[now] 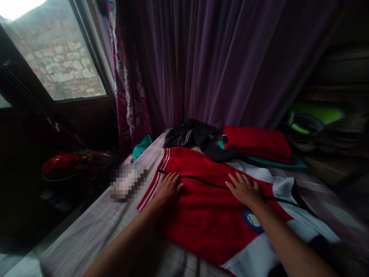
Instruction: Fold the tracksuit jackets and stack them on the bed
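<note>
A red and white zip-up jacket (198,207) lies spread on the bed, its striped hem to the left and its white shoulder part to the right. Its dark zipper line runs across the middle, and a round blue-edged badge (253,221) sits on the chest. My left hand (169,187) rests flat on the jacket near the striped hem, fingers spread. Further right, my right hand (243,188) also lies flat on the red cloth by the zipper, fingers apart. Neither hand grips anything.
Behind the jacket lie a crumpled dark garment (198,134) and a folded red garment (258,143) on teal cloth. A pixelated object (128,184) lies left on the bedsheet (95,231). Purple curtains (219,61) hang at the back; cluttered shelves (331,115) stand right.
</note>
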The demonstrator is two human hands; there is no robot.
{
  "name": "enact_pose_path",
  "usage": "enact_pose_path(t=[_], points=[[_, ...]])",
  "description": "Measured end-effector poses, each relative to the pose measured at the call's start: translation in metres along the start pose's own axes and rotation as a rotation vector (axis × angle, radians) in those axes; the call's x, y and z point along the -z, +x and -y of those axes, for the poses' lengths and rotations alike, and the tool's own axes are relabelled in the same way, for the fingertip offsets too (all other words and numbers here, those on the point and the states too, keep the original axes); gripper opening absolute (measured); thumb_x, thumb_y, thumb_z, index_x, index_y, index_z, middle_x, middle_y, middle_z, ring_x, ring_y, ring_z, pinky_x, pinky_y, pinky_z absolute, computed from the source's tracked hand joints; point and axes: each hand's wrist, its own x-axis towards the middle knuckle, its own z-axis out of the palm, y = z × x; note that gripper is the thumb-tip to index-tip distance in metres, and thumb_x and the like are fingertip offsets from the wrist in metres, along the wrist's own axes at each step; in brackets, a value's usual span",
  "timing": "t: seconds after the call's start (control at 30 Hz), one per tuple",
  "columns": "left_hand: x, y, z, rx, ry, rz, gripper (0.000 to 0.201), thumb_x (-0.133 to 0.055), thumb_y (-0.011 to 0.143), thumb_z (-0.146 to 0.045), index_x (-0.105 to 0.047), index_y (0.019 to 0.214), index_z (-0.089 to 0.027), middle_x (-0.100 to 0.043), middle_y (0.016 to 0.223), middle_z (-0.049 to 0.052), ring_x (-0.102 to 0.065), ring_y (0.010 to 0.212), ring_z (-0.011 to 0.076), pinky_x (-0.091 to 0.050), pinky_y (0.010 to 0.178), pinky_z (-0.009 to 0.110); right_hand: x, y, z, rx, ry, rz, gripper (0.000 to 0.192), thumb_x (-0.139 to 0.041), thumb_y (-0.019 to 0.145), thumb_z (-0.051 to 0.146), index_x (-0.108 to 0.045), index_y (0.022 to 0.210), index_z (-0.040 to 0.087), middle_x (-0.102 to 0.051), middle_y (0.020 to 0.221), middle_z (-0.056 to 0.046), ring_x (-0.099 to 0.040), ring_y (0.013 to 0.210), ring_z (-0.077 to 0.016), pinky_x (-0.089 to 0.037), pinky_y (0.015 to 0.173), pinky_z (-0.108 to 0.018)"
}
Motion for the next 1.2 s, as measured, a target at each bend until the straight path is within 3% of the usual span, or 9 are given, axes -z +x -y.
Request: enact_pose_path(t=[0.2,0.37,0.43,0.57,0.73,0.83,0.97,1.1,1.2], points=[[-0.007,-0.006,-0.005,0.017,0.014,0.038,0.063,-0.04,0.097,-0.056,-0.043,0.15,-0.021,-0.043,0.157,0.011,-0.032,0.148,0.0302,-0.017,0.123,0.052,0.006,0.006,0.003,-0.001,-0.008,-0.065,0.059,-0.024,0.098,0.049,-0.048,0.147,0.027,-0.043,0.155,-0.013,-0.04,0.14,-0.0331,-0.033,0.106,-0.063],[-0.008,-0.007,-0.006,0.017,0.014,0.021,0.061,-0.04,0.096,-0.058,-0.047,0.147,-0.025,-0.043,0.157,0.011,-0.032,0.147,0.0311,-0.017,0.122,0.055,0.015,0.017,0.03,0.231,0.048,-0.215,0.054,-0.032,0.098,0.042,-0.053,0.143,0.023,-0.048,0.152,-0.012,-0.044,0.138,-0.0281,-0.035,0.111,-0.049],[-0.009,-0.007,-0.007,0.016,0.007,0.001,0.058,-0.043,0.095,-0.057,-0.051,0.144,-0.026,-0.039,0.159,0.01,-0.031,0.148,0.0312,-0.017,0.122,0.055,0.013,0.025,0.041,0.291,0.079,-0.154,0.054,-0.031,0.098,0.042,-0.051,0.145,0.025,-0.046,0.154,-0.009,-0.041,0.14,-0.0268,-0.036,0.111,-0.047],[-0.009,-0.008,-0.007,-0.001,-0.021,0.007,0.058,-0.044,0.095,-0.057,-0.05,0.144,-0.027,-0.039,0.159,0.007,-0.029,0.148,0.0312,-0.016,0.122,0.057,0.006,0.043,0.051,0.174,0.058,0.017,0.058,-0.024,0.098,0.047,-0.042,0.151,0.03,-0.039,0.159,-0.008,-0.035,0.145,-0.0295,-0.033,0.111,-0.059],[-0.009,-0.009,-0.006,-0.007,-0.026,0.016,0.06,-0.041,0.095,-0.058,-0.047,0.146,-0.026,-0.044,0.156,0.007,-0.032,0.147,0.0311,-0.016,0.122,0.058,0.01,0.05,0.055,0.11,0.066,0.072,0.062,-0.02,0.098,0.05,-0.038,0.153,0.028,-0.035,0.161,-0.009,-0.033,0.146,-0.0302,-0.03,0.112,-0.06],[-0.009,-0.009,-0.006,-0.008,-0.021,0.006,0.061,-0.04,0.095,-0.058,-0.045,0.148,-0.027,-0.045,0.156,0.007,-0.033,0.147,0.0309,-0.016,0.122,0.058,0.017,0.038,0.058,0.115,0.069,0.057,0.061,-0.021,0.098,0.049,-0.039,0.153,0.027,-0.036,0.16,-0.01,-0.034,0.145,-0.0303,-0.03,0.113,-0.059],[-0.009,-0.008,-0.006,-0.014,-0.022,0.008,0.06,-0.041,0.095,-0.057,-0.046,0.147,-0.03,-0.045,0.155,0.007,-0.033,0.146,0.0314,-0.015,0.121,0.059,0.02,0.005,0.051,0.126,0.035,-0.074,0.06,-0.024,0.098,0.047,-0.038,0.153,0.027,-0.036,0.16,-0.01,-0.032,0.146,-0.0304,-0.03,0.113,-0.059],[-0.012,-0.006,-0.005,0.001,-0.008,0.001,0.057,-0.045,0.094,-0.057,-0.05,0.144,-0.03,-0.037,0.16,0.007,-0.026,0.149,0.0321,-0.014,0.121,0.059,0.007,-0.029,0.03,0.122,0.019,-0.19,0.06,-0.026,0.097,0.05,-0.041,0.152,0.03,-0.039,0.158,-0.01,-0.034,0.145,-0.0327,-0.032,0.11,-0.061],[-0.013,-0.004,-0.004,-0.002,-0.005,0.024,0.058,-0.044,0.094,-0.057,-0.049,0.145,-0.03,-0.041,0.158,0.007,-0.029,0.149,0.0324,-0.014,0.121,0.059,-0.008,-0.047,0.013,0.068,-0.025,-0.156,0.059,-0.028,0.097,0.05,-0.042,0.151,0.031,-0.04,0.158,-0.01,-0.034,0.145,-0.032,-0.032,0.11,-0.061]])
